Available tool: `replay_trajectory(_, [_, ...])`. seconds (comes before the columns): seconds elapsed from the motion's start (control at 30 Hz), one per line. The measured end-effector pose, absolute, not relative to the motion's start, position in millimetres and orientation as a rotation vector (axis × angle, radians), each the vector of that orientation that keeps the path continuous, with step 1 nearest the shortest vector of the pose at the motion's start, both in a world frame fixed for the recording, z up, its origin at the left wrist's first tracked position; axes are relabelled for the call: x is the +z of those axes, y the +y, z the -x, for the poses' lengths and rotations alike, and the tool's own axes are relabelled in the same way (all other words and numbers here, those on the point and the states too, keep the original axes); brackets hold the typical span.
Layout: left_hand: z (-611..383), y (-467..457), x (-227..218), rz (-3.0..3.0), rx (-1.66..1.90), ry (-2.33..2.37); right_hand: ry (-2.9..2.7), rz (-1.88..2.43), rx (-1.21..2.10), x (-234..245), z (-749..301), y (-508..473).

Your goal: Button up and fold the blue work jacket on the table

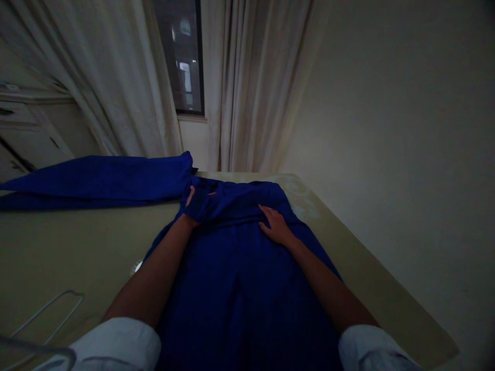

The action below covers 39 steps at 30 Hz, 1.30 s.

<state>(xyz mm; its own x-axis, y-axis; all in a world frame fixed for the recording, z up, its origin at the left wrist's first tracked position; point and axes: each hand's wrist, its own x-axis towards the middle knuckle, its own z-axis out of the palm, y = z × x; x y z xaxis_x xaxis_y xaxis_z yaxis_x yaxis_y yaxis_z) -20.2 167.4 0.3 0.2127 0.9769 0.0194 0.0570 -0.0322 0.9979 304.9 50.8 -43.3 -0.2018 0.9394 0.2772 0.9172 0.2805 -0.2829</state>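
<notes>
A deep blue garment (pixel 232 268) lies spread out lengthwise in front of me, probably trousers, with its gathered upper band at the far end. Its cloth partly covers my left hand (pixel 191 196) at the band's left side. The thumb and one fingertip show around the fabric, and the hand seems closed on it. Resting on the band's right part, my right hand (pixel 275 224) is open with fingers extended and holds nothing. Beyond my left hand, a second blue piece of cloth (pixel 127 180), long and folded, stretches to the left; whether it joins the garment cannot be made out.
A pale greenish bed or table surface (pixel 77 242) lies beneath the cloth. At lower left are white wire hangers (pixel 50 314), and a small shiny round object (pixel 136 267) sits beside my left forearm. Curtains (pixel 251 87), a dark window (pixel 181 56) and a wall (pixel 406 129) bound the space.
</notes>
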Motion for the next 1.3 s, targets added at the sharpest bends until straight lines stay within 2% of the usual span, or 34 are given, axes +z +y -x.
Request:
replay_trajectory(0.17, [46.8,178.5,15.2,-1.013,0.819,0.998,-2.079,1.651,0.07,-40.2,-312.7,54.3])
replay_trajectory(0.37, [60.8,179.8,25.0,-1.737,0.995,1.735,-1.853,1.614,0.149,-37.4,-309.7,53.5])
replay_trajectory(0.43, [61.5,173.4,22.7,-1.94,0.807,2.004,-1.721,1.614,0.118,-38.5,-314.3,55.5])
replay_trajectory(0.53, [60.6,168.7,17.4,-1.946,0.528,2.207,-1.496,1.731,-0.105,-40.8,-329.5,60.6])
replay_trajectory(0.6, [59.4,172.4,15.8,-1.889,0.491,2.179,-1.362,1.865,-0.143,-40.6,-342.8,65.1])
replay_trajectory(0.73, [56.2,183.6,21.3,-1.84,0.501,1.942,-1.215,2.083,0.136,-33.0,-366.3,79.0])
replay_trajectory(0.9, [56.7,176.8,28.7,-2.101,0.787,1.997,-1.274,2.092,0.181,-31.5,-380.3,97.9])
replay_trajectory(0.93, [58.5,174.6,28.2,-2.207,0.749,1.935,-1.265,2.055,0.155,-34.6,-381.6,99.6])
replay_trajectory(1.03, [65.7,172.7,25.2,-2.399,0.349,1.626,-1.194,1.974,0.114,-45.8,-384.0,100.0])
replay_trajectory(1.1, [70.4,174.6,26.0,-2.387,0.277,1.565,-1.157,1.939,0.121,-50.7,-385.0,98.0])
replay_trajectory(1.3, [79.4,179.1,46.3,-1.789,0.963,1.371,-1.107,1.873,0.13,-49.7,-382.9,92.7])
